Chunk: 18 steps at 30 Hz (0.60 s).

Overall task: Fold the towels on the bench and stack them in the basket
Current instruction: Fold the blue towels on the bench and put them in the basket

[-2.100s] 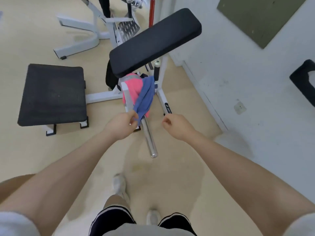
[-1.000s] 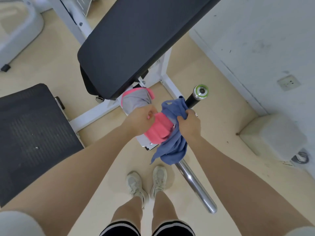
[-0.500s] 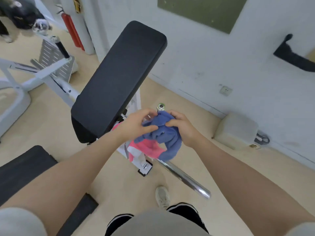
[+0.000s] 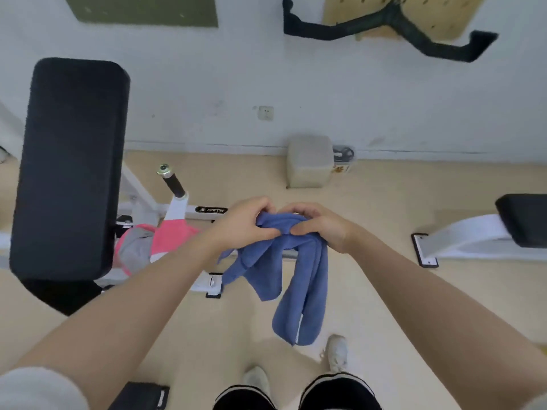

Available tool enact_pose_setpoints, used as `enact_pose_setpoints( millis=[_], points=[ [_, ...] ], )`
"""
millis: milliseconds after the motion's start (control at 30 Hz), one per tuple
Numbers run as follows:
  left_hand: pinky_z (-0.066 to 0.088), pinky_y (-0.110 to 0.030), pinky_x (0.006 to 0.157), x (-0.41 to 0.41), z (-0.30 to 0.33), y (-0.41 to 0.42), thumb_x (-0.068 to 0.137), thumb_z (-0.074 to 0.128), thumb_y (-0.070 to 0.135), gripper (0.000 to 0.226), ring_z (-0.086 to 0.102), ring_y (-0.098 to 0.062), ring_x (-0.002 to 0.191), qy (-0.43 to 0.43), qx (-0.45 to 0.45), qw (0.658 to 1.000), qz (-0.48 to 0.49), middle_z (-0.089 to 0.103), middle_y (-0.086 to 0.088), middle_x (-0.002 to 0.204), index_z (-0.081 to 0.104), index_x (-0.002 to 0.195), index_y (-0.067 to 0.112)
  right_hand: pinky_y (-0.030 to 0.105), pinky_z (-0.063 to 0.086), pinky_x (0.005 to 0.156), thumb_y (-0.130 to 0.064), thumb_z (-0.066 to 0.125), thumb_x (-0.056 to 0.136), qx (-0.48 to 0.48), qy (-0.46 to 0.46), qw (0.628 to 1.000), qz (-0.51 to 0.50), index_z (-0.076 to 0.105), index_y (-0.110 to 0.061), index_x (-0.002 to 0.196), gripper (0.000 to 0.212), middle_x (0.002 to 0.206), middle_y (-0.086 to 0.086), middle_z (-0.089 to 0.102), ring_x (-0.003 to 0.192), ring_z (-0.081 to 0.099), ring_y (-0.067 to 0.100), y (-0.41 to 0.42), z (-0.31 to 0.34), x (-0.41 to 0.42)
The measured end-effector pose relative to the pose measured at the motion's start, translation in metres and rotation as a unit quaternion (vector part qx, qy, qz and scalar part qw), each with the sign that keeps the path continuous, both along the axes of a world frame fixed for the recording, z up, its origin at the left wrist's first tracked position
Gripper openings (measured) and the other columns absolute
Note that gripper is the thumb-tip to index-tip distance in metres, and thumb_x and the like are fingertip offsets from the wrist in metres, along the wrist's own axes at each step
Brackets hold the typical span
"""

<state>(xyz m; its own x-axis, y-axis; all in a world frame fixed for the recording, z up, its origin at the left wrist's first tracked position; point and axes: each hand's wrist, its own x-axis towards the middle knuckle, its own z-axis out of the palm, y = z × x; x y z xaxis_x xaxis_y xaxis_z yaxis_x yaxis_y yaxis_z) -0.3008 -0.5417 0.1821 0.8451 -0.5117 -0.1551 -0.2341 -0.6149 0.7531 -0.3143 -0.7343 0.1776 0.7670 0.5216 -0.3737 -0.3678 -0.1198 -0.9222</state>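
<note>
Both hands closed on blue towel [image 4: 299,279], left hand [image 4: 244,224] & right hand [image 4: 321,226] pinching bunched top, rest hanging, pink towel [image 4: 174,236] beside bench pad [image 4: 71,164], left of blue towel

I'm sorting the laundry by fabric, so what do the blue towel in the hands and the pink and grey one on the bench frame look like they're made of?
Blue towel: soft, matte, probably microfibre or terry; it hangs limp in loose folds from both hands. Pink and grey towel: also soft cloth, matte, draped and crumpled over the frame; its weave is too blurred to tell.
</note>
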Motion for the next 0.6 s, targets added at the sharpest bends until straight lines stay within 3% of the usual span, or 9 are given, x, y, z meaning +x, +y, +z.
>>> enact_pose_setpoints(
  millis=[167,300,400,467,600],
  points=[
    [0.029,-0.026,0.055,0.0,-0.003,-0.115,0.078,0.064,0.012,0.034,0.033,-0.01,0.057,-0.024,0.049,0.992,-0.115,0.041,0.006,0.06,0.036,0.064,0.024,0.025,0.044,0.076,-0.022,0.054,0.076,-0.031,-0.006,0.997,-0.076,0.061,-0.002,0.093,0.027,0.086,0.01,0.06,0.082,0.055,0.02,-0.113,-0.004,-0.034],
    [0.03,-0.027,0.056,0.0,0.0,-0.231,0.078,0.064,0.016,0.037,0.034,-0.011,0.058,-0.035,0.07,0.982,-0.173,0.04,0.008,0.059,0.033,0.061,0.026,0.015,0.039,0.059,-0.018,0.053,0.068,-0.081,-0.003,0.99,-0.119,0.058,-0.008,0.076,0.014,0.061,-0.007,0.057,0.061,0.052,0.006,-0.226,-0.006,-0.062],
    [0.03,-0.027,0.057,-0.009,0.0,-0.326,0.079,0.064,0.017,0.037,0.035,-0.013,0.061,-0.047,0.084,0.973,-0.211,0.044,0.005,0.063,0.032,0.061,0.027,0.019,0.037,0.059,-0.016,0.054,0.069,-0.167,-0.011,0.98,-0.103,0.055,-0.013,0.077,0.01,0.064,-0.005,0.056,0.065,0.05,0.011,-0.316,0.0,-0.077],
    [0.029,-0.026,0.055,-0.018,0.002,-0.391,0.081,0.061,0.019,0.035,0.035,-0.012,0.059,-0.065,0.1,0.967,-0.223,0.044,0.005,0.063,0.032,0.062,0.025,0.024,0.036,0.058,-0.013,0.056,0.078,-0.271,-0.044,0.958,-0.081,0.054,-0.013,0.085,0.007,0.071,0.001,0.056,0.067,0.048,0.016,-0.378,0.006,-0.087],
    [0.031,-0.03,0.059,-0.031,0.003,-0.505,0.079,0.063,0.02,0.027,0.038,-0.018,0.066,-0.043,0.093,0.966,-0.237,0.047,-0.001,0.068,0.04,0.065,0.021,0.028,0.038,0.059,-0.011,0.056,0.083,-0.4,-0.146,0.895,-0.132,0.046,-0.019,0.092,0.015,0.063,-0.008,0.053,0.063,0.048,0.016,-0.481,0.014,-0.103]
  ],
)
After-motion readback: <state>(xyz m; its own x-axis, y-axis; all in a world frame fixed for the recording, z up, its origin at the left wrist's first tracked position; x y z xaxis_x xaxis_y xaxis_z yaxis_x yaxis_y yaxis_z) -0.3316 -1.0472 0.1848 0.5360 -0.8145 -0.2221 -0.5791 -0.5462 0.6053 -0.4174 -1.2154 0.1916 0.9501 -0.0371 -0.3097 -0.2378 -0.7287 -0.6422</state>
